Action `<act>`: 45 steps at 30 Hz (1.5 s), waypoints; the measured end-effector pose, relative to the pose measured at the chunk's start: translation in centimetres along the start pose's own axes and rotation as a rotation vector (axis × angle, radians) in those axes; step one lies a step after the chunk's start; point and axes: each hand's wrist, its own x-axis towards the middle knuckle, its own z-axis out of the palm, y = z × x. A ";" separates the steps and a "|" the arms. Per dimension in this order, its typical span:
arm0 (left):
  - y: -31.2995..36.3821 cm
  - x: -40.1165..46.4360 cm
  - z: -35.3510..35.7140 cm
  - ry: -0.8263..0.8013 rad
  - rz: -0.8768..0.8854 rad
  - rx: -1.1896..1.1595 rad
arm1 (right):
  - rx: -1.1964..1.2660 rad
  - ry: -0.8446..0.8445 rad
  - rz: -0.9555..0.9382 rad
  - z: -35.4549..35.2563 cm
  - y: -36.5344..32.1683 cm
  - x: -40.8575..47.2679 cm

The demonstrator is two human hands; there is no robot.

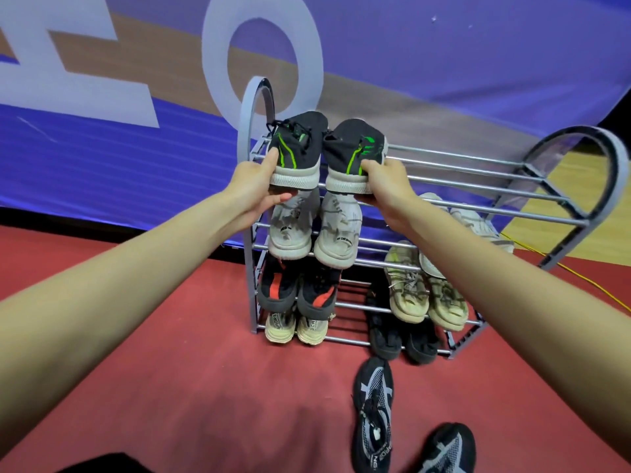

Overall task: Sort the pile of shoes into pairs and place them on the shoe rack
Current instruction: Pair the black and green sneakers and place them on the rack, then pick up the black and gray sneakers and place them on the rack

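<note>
My left hand (260, 192) grips the heel of a black sneaker with green stripes (297, 148). My right hand (384, 186) grips the heel of its matching black sneaker (353, 153). Both shoes are held side by side over the left end of the top shelf of the grey metal shoe rack (478, 175). Below them sits a white pair (314, 230), then a black and red pair (297, 291), then a cream pair (293, 327). On the right are a white pair (474, 223), a beige pair (426, 295) and a black pair (403, 336).
Two black and grey sneakers, one (374, 414) and the other (447, 448), lie on the red floor (205, 370) in front of the rack. A yellow cable (587, 285) runs along the floor at the right. A purple banner (444, 63) hangs behind the rack.
</note>
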 end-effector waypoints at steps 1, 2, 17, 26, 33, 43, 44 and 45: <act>0.0 -0.3 -0.1 0.013 -0.002 0.012 | -0.010 -0.001 -0.003 0.0 0.2 -0.5; 0.0 -0.7 0.0 0.026 0.001 0.019 | -0.033 0.006 -0.022 0.0 0.4 -1.0; -12.3 -7.6 2.6 0.039 -0.045 0.530 | -0.708 -0.113 -0.378 -6.8 13.4 -12.0; -25.5 -11.3 5.8 -0.188 -0.227 0.814 | -0.877 -0.141 0.157 -15.9 26.7 -16.9; -35.4 -15.1 9.7 -0.234 -0.458 0.891 | -0.849 -0.074 0.643 -18.5 36.2 -21.2; -44.1 -18.4 11.2 -0.093 -0.668 0.928 | -0.534 0.293 0.938 -17.0 42.3 -26.7; -44.4 -18.5 11.1 -0.070 -0.671 0.919 | -0.484 0.316 0.976 -16.7 42.5 -27.0; -44.7 -18.6 11.0 -0.052 -0.683 0.903 | -0.429 0.328 1.009 -16.4 42.9 -27.2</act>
